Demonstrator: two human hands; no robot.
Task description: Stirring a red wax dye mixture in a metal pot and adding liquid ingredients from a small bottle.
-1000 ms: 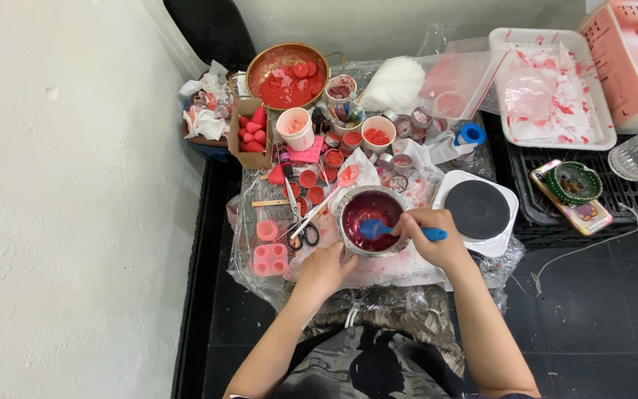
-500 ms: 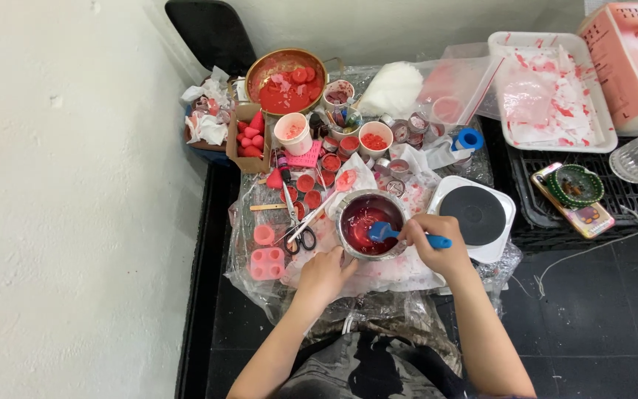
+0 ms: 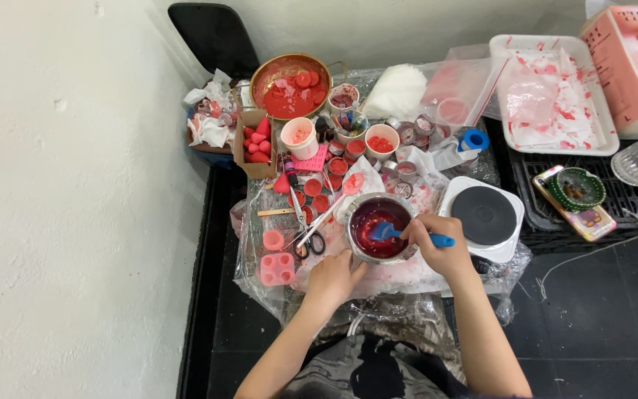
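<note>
Red liquid fills the small metal bowl (image 3: 378, 227) on the plastic sheet, where the right hand (image 3: 441, 247) grips a blue spatula (image 3: 400, 233) tightly and the left hand (image 3: 332, 279) rests open beside the bowl.

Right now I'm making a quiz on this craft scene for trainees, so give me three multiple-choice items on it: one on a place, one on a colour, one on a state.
1. Where does the round black hot plate stand relative to the metal bowl?
A. to its right
B. to its left
C. under it

2. What colour is the spatula held in the right hand?
A. green
B. blue
C. yellow

3. What is the state of the metal bowl?
A. empty
B. tipped over
C. upright, holding red liquid

Answers:
1 A, the hot plate sits on its white base to the bowl's right in the picture.
2 B, blade and handle are blue.
3 C, red liquid fills the bowl, with the spatula's tip in it, while the left hand rests at its near rim.
</note>
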